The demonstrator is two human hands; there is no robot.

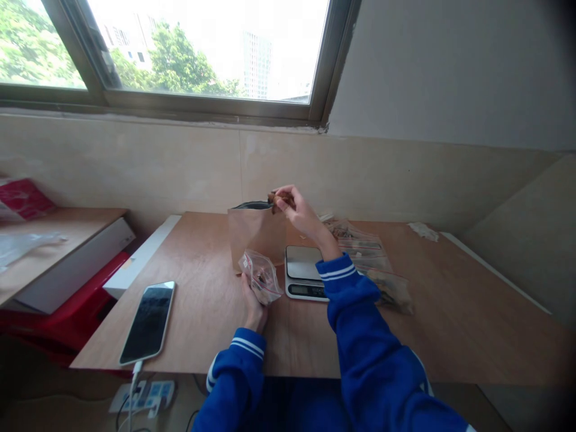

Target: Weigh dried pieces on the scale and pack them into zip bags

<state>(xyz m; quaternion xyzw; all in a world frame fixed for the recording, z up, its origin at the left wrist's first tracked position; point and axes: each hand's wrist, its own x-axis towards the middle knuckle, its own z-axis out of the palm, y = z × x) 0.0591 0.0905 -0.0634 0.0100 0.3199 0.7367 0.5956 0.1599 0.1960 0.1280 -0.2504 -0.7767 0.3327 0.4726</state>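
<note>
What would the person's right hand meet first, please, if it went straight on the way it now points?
Most likely the open top of the brown, upright paper bag: the right hand, holding brown, dried pieces, points leftward towards its rim, though one view leaves the depth unclear.

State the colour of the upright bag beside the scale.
The upright bag is light brown, shown in the head view.

The inside of the paper bag was hidden; the right sleeve covered part of the scale.
</note>
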